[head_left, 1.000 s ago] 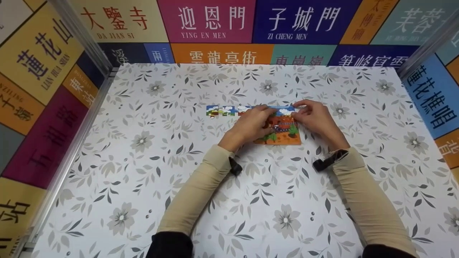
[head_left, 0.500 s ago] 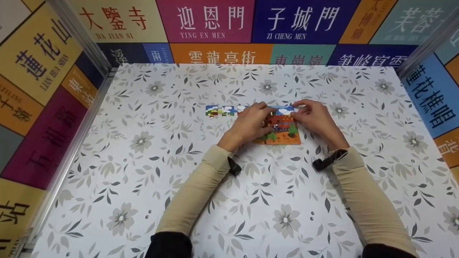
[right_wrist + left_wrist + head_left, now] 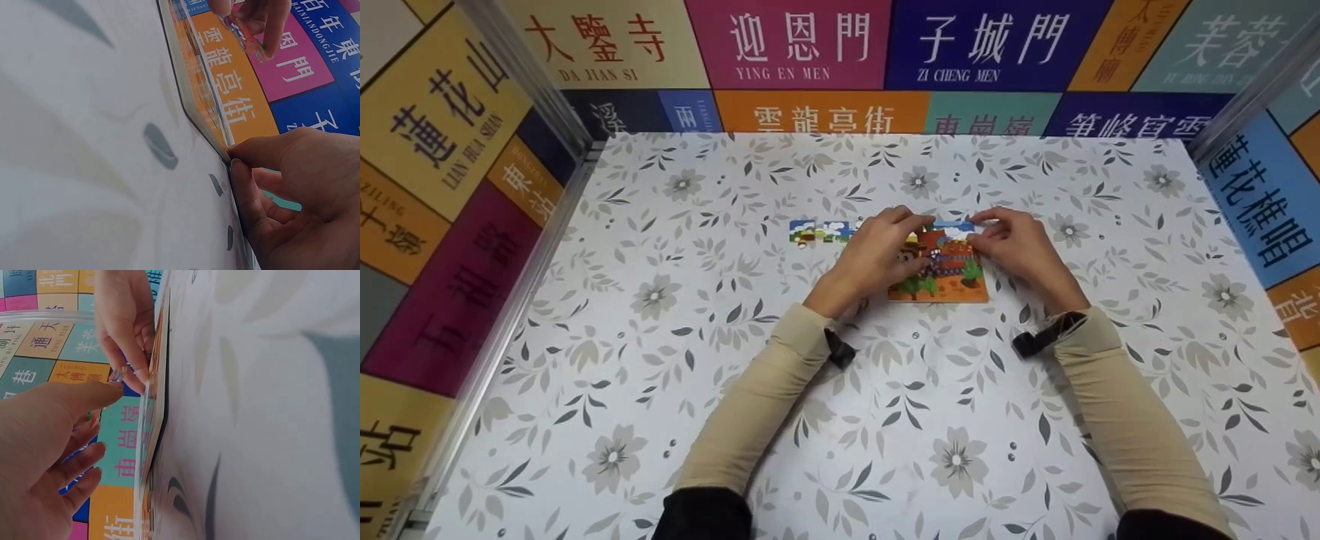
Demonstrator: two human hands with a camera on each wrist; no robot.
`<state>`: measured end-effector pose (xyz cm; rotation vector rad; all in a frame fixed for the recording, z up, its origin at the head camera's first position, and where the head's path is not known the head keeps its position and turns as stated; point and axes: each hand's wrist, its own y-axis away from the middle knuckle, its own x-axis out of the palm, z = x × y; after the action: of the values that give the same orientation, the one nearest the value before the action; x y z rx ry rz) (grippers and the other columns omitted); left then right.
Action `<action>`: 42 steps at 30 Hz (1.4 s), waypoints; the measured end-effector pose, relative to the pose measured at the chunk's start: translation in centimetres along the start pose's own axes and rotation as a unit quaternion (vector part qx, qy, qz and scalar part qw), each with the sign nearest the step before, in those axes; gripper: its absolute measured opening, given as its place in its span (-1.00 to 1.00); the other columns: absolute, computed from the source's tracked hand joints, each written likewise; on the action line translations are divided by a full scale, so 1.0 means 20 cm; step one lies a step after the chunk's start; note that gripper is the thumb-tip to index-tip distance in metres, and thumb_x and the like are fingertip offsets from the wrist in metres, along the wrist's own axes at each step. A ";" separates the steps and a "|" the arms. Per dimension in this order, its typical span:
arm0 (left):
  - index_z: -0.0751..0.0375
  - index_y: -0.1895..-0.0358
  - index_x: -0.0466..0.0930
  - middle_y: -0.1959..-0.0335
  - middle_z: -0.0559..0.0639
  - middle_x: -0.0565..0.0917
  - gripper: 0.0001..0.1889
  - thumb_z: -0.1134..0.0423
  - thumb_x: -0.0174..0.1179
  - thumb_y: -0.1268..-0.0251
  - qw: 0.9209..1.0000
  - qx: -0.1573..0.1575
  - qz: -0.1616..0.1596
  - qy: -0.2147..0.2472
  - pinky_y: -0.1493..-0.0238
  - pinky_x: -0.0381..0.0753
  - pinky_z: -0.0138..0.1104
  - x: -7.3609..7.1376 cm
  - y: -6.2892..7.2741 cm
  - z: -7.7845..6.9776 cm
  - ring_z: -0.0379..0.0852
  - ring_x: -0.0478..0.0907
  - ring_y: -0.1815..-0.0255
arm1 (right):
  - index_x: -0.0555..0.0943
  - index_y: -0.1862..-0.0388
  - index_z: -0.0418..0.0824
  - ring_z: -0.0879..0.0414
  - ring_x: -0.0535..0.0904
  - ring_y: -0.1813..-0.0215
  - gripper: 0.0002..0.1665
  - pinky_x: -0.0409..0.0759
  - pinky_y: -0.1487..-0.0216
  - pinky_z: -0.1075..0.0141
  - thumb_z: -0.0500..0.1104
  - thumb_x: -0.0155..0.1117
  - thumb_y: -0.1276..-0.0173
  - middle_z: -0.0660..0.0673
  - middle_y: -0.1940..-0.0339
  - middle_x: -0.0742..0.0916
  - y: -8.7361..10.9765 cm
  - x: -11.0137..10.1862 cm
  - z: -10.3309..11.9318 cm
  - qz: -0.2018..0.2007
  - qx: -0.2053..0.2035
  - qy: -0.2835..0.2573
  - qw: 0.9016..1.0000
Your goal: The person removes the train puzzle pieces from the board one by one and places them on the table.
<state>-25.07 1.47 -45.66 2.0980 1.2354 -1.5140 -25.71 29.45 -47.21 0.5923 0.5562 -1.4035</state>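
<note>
A jigsaw puzzle board [image 3: 945,291], with an orange desert picture and blue sky at its top, lies flat on the table. My left hand [image 3: 864,255] is over its left part, fingers bent. Between thumb and fingers it pinches a small coloured puzzle piece [image 3: 247,38], lifted above the board in the right wrist view. My right hand [image 3: 1016,244] grips the board's upper right edge between thumb and forefinger. More puzzle pieces [image 3: 832,231] lie in a row left of the board, partly hidden behind my left hand.
The table [image 3: 840,420] wears a white cover with grey flowers and leaves. Panels [image 3: 802,45] printed with Chinese characters wall it at the back and both sides. A metal frame post [image 3: 532,82] stands at the back left corner.
My left hand has shifted slightly left and lifted, uncovering more of the board's left part and hiding more of the loose pieces. My right hand stays at the board's edge.
</note>
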 end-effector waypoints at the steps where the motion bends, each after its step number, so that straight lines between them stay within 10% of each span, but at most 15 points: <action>1: 0.00 -0.55 0.52 -0.21 -0.01 0.66 -0.36 -0.04 0.42 -0.49 1.000 0.000 -0.003 0.003 -0.28 0.63 -0.10 0.00 0.01 0.00 -0.04 0.62 -0.22 | 0.71 -0.32 -0.09 0.17 0.64 0.21 -0.53 0.55 0.21 0.39 0.04 0.47 -0.52 -0.12 0.15 0.76 0.00 0.00 0.00 0.000 0.002 0.001 1.000; 19: 0.06 -0.52 0.56 -0.18 0.01 0.68 -0.36 0.01 0.46 -0.45 0.998 0.003 -0.060 0.027 -0.21 0.67 -0.16 -0.10 0.11 0.12 -0.03 0.64 -0.17 | 0.70 -0.35 -0.09 0.16 0.63 0.15 -0.50 0.54 0.13 0.37 0.06 0.44 -0.54 -0.15 0.09 0.76 0.01 0.00 0.01 0.001 0.006 0.009 1.000; 42: 0.10 -0.50 0.57 -0.25 0.07 0.68 -0.34 0.07 0.52 -0.38 0.998 -0.038 -0.043 0.025 -0.35 0.63 -0.07 -0.22 0.30 0.32 0.07 0.63 -0.28 | 0.68 -0.38 -0.09 0.13 0.67 0.07 -0.48 0.57 0.04 0.30 0.08 0.42 -0.56 -0.20 0.01 0.78 0.00 0.00 0.00 0.007 0.011 0.014 1.000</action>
<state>-25.01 -8.43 -45.97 2.0712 1.3939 -1.4336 -25.74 29.46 -47.18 0.6327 0.5584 -1.3925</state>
